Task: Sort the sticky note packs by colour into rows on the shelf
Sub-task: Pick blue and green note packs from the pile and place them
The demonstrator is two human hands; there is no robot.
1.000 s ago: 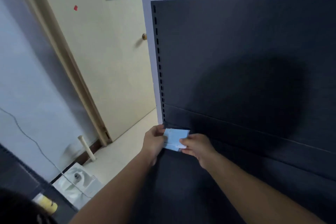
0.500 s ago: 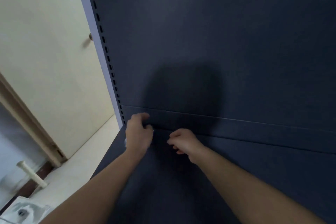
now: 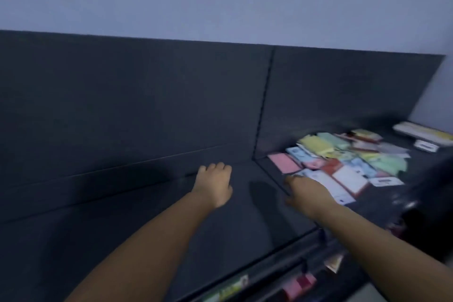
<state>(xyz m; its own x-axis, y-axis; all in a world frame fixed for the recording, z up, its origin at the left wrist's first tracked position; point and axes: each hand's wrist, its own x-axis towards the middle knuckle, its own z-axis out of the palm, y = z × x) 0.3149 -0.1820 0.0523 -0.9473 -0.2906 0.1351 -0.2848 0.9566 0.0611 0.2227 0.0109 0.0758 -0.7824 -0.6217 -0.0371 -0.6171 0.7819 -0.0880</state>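
both hands out over the dark shelf, packs heaped to the right.

the left hand hangs over bare shelf near the back panel, fingers curled down, holding nothing. the right hand is blurred at the edge of the pile of mixed pink, blue, yellow, green and white packs; whether its fingers grip anything, i can't tell. a pink pack lies at the pile's left edge.
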